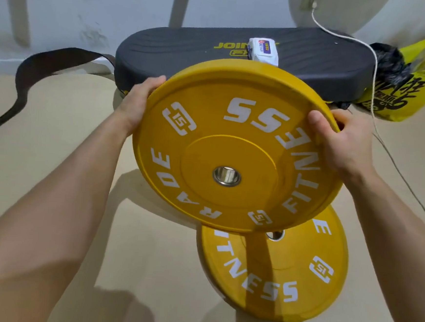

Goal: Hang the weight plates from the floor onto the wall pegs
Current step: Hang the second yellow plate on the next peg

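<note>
Yellow bumper plate (233, 147) held tilted above floor (57, 113); left hand (134, 104) and right hand (345, 143) curl fingers (154, 81) round opposite rims. Judged heavy, stiff; rim grip suits. Below the fingers lies a second plate (273, 275).

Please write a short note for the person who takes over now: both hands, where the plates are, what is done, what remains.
Left hand: grips the upper left rim of the raised yellow plate.
Right hand: grips its right rim, thumb on the face.
That plate is tilted, in front of the dark padded bench.
A second yellow plate lies flat on the floor below its lower edge.
Done: one plate picked up; pegs not in view.
Left: hang both plates.
</note>
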Motion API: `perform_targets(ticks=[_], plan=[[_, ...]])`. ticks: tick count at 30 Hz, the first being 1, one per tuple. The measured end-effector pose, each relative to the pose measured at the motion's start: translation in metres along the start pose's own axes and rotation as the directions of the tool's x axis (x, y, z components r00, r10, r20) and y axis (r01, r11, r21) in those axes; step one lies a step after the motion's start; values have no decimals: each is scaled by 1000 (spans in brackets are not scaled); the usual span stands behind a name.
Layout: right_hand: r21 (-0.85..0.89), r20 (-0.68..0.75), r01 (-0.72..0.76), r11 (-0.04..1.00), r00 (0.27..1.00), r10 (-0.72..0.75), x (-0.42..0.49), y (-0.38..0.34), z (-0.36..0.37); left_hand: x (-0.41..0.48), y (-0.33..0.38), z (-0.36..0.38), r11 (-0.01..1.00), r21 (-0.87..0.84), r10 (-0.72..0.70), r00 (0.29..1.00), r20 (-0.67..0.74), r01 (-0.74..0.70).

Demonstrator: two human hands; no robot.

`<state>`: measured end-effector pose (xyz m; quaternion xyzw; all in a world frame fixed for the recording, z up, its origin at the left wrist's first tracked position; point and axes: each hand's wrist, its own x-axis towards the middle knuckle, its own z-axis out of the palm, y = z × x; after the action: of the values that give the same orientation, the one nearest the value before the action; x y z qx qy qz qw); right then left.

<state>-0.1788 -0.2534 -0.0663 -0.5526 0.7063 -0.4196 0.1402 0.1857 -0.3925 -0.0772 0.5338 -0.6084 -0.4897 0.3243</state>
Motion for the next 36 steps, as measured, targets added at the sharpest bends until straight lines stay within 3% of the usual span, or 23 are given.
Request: perform_targets(ticks=[6,9,11,14,18,26,36], plan=[[112,189,-65,992,981,43,19,11,-1,6,-15,-4,997,-44,-71,994,-83,67],[162,264,-148,976,959,102,15,15,-8,1,-25,-1,979,-110,-176,983,-54,169],[186,254,-181,966,958,131,9,16,-11,-5,-30,2,950,-196,-257,965,-47,243],[187,199,-208,960,965,170,-4,15,-11,-13,-59,6,899,-330,-351,925,-148,289],[159,132,-210,965,973,190,-20,9,-8,-24,-99,13,749,-586,-501,843,-195,309],[67,6,-139,988,990,139,-47,3,-7,-43,-118,29,681,-678,-533,822,-200,276],[32,6,-125,992,992,125,-51,-34,-29,-100,-103,18,634,-718,-600,768,-224,286]])
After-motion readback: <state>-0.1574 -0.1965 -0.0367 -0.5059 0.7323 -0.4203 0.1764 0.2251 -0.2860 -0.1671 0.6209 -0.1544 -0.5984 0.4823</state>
